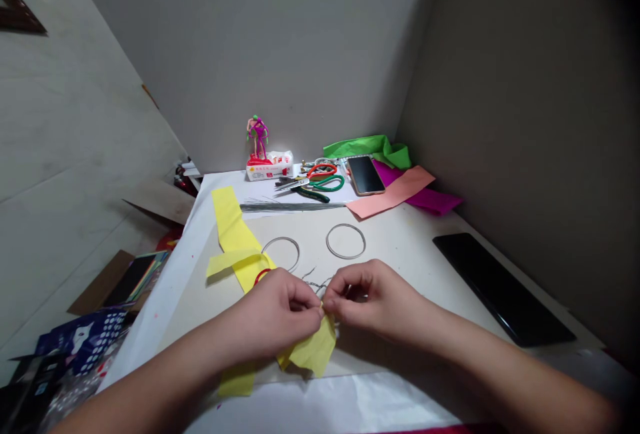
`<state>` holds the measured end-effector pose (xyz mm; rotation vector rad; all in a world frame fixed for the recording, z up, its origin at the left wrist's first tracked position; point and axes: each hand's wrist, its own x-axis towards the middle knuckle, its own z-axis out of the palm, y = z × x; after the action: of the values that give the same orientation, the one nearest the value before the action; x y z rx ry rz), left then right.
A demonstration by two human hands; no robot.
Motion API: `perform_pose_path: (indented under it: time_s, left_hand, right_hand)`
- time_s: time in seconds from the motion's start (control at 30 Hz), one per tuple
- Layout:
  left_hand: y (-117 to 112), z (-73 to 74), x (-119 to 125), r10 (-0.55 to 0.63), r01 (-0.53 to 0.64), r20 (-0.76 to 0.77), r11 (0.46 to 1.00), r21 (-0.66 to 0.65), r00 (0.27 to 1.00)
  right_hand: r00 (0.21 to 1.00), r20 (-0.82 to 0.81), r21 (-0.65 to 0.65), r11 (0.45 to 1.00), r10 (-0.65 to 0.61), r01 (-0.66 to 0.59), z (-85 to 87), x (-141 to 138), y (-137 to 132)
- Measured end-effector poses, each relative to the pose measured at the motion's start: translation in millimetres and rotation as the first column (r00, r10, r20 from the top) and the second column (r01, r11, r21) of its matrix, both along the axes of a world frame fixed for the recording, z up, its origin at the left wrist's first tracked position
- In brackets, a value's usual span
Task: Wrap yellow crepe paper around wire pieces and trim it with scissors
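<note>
My left hand is closed in a pinch on a piece of yellow crepe paper that hangs below the fingertips. From the right, my right hand pinches the upper edge of the same paper, its fingertips almost touching the left ones. Thin twisted wire shows just behind the fingers; whether it is joined to the paper is hidden. A long yellow strip lies to the left and runs under my left hand. Beside that hand a red curved loop peeks out, mostly covered.
Two wire rings lie on the board beyond my hands. Farther back are scissors, straight wires, a phone, a tissue pack with small figures, and coloured paper. A black slab lies right.
</note>
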<state>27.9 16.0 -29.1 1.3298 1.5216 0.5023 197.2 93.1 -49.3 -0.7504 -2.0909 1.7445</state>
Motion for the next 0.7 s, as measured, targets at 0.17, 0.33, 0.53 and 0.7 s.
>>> perform_pose_path:
  time_s: [0.17,0.33,0.53,0.7]
  left_hand:
    - [0.1,-1.3,-0.5,-0.009,0.010,-0.014,0.999,0.031,1.000]
    - [-0.3,-1.4,-0.5,0.001,-0.002,0.009,0.999,0.043,1.000]
    - [-0.4,0.1,0.3,0.023,-0.023,0.014,0.999,0.045,1.000]
    - [0.7,-0.4,0.5,0.040,-0.040,0.000,0.997,0.064,0.999]
  right_hand:
    - [1.000,0.016,0.031,0.999,-0.022,0.021,-1.1,-0.8,-0.9]
    - [1.000,-0.008,-0.009,1.000,-0.026,0.026,-1.7,-0.2,-0.6]
    - [0.999,-0.002,0.008,0.999,-0.049,0.049,-1.1,-1.9,-0.7]
    - [0.996,-0.013,0.138,0.986,-0.088,0.089,-1.3,-2.5,-3.4]
